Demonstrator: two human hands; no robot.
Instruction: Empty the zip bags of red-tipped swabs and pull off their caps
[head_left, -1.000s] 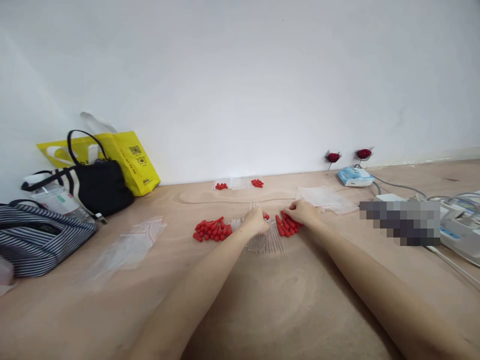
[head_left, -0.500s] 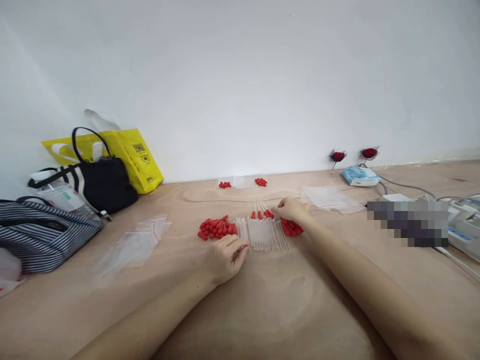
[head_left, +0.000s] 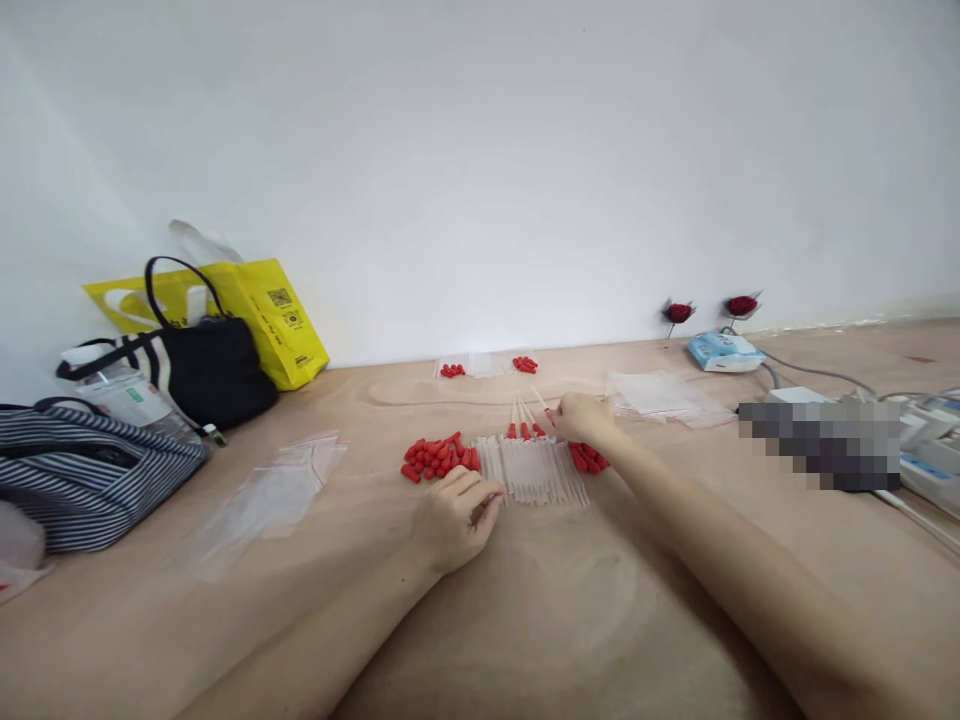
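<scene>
My right hand [head_left: 585,418] is closed round the red bulb end of a dropper [head_left: 541,402], whose thin pale tube points away towards the wall. Just left of it, several finished-looking droppers [head_left: 526,430] with red bulbs lie fanned out. Nearer to me is a row of slim clear tubes [head_left: 532,470]. At the row's left front corner rests my left hand [head_left: 459,510], thumb and forefinger pinched together by a tube end; whether they grip one is hidden. A heap of red rubber bulbs [head_left: 435,455] lies beyond that hand, and a smaller heap [head_left: 589,459] sits under my right wrist.
Clear zip bags lie at left [head_left: 277,490] and right [head_left: 667,397]. By the wall is a clear bag [head_left: 487,364] with red bulbs and tubes. Handbags [head_left: 214,370] and a yellow bag [head_left: 281,320] stand left; a blue packet [head_left: 724,352], cables and power strips [head_left: 930,475] right.
A dropper now sticks out from my right hand, its tube to the left and away, beside the others. My left hand stays by the tube row. The whole view has shifted slightly.
</scene>
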